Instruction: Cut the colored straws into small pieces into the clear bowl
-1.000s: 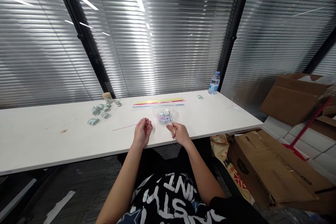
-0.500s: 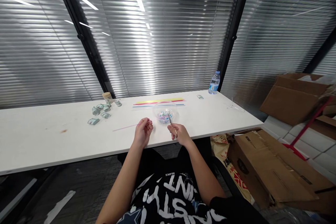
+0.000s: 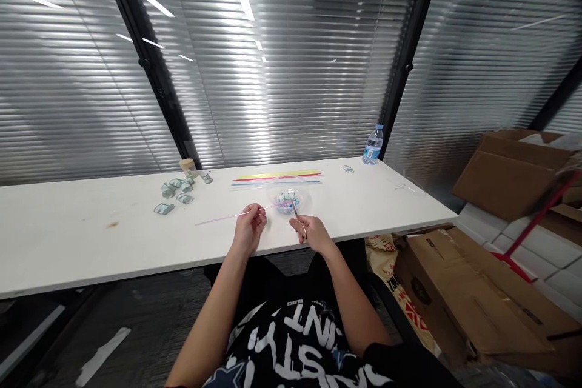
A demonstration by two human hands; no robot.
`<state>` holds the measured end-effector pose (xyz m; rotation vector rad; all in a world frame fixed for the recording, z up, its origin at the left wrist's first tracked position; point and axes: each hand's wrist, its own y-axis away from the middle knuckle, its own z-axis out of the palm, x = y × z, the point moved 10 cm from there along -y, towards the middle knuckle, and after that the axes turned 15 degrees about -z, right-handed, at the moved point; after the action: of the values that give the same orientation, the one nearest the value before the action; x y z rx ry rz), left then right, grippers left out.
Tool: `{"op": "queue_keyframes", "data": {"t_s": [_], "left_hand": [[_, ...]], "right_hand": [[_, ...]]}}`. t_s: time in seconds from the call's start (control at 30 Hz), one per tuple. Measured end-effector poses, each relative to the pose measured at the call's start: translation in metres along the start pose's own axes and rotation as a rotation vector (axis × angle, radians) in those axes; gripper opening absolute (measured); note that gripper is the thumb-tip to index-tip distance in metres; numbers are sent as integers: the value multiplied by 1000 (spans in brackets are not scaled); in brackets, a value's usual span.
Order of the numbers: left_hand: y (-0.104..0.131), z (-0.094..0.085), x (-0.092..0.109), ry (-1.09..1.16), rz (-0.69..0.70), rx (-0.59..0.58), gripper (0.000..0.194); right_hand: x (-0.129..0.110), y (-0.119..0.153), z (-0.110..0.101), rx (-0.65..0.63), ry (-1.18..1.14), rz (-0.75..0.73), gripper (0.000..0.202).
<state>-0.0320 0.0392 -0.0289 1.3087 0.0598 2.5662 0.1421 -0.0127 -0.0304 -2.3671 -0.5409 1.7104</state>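
View shifted slightly, coloured strips [image 3: 254, 178] behind bowl [image 3: 301, 197]

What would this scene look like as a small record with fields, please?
left hand: holds a thin pink strip, one end over the bowl
right hand: holds scissors, blades pointing toward the bowl
clear bowl: contains small colored pieces
behind bowl: yellow, red and blue strips, laid lengthwise
table's left part: pale-green items, too small to identify; lidded jar
table's far right: water bottle, upright, capped
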Motion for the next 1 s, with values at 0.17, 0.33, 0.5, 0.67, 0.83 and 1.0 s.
{"op": "queue_keyframes", "data": {"t_s": [0.17,0.33,0.5,0.67,0.83,1.0], "left_hand": [[0,0,1,-2,10,2,32],[-1,1,1,-14,13,-6,32],[-2,1,0,-27,12,-21,31],[-2,2,0,-31,7,-30,31],[-2,6,-3,-90,-15,-38,30],[-2,5,-4,-89,-22,-36,31]], "right_hand": [[-1,0,0,-17,77,-15,54],[1,-1,0,1,69,-9,54],[2,-1,0,26,7,-3,53],[1,0,0,5,47,-18,52],[2,0,1,1,54,-2,53],[2,0,0,10,52,-4,54]]}}
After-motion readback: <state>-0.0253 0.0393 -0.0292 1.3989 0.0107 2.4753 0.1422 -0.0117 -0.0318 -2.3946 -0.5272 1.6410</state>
